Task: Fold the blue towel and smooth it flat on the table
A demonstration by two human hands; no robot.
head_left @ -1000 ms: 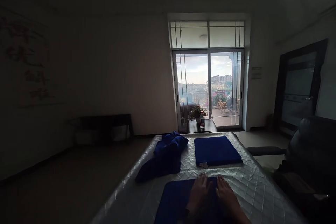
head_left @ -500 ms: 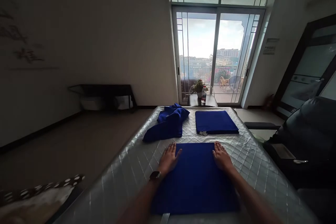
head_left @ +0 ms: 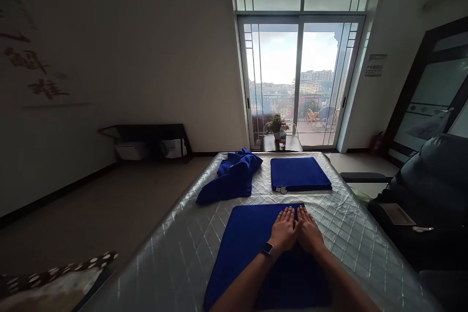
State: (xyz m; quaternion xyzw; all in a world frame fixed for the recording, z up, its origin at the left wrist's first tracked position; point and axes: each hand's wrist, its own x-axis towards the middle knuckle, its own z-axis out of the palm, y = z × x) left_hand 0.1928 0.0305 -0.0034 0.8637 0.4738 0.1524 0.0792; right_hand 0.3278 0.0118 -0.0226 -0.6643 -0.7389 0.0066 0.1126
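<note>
In the head view, a flat, dark blue cloth (head_left: 241, 248) lies on the near part of the counter (head_left: 175, 253), which has a silver quilted cover; this cloth is the landmark for the rest. The left hand (head_left: 284, 230) and right hand (head_left: 309, 230) lie palm down at its far right corner, fingers straight and side by side, thumbs meeting, grasping nothing. A watch (head_left: 267, 248) sits on the left wrist. Beyond the cloth and to its right is a neatly folded blue cloth (head_left: 300, 173) with white tags (head_left: 281, 189) at its near edge; beyond it and to the left lies a crumpled blue cloth (head_left: 236, 175). Farther beyond stand a potted plant (head_left: 277, 124) and a bottle (head_left: 282, 136), before a glass door (head_left: 274, 78). A dark armchair (head_left: 431, 180) stands well to the cloth's right.
</note>
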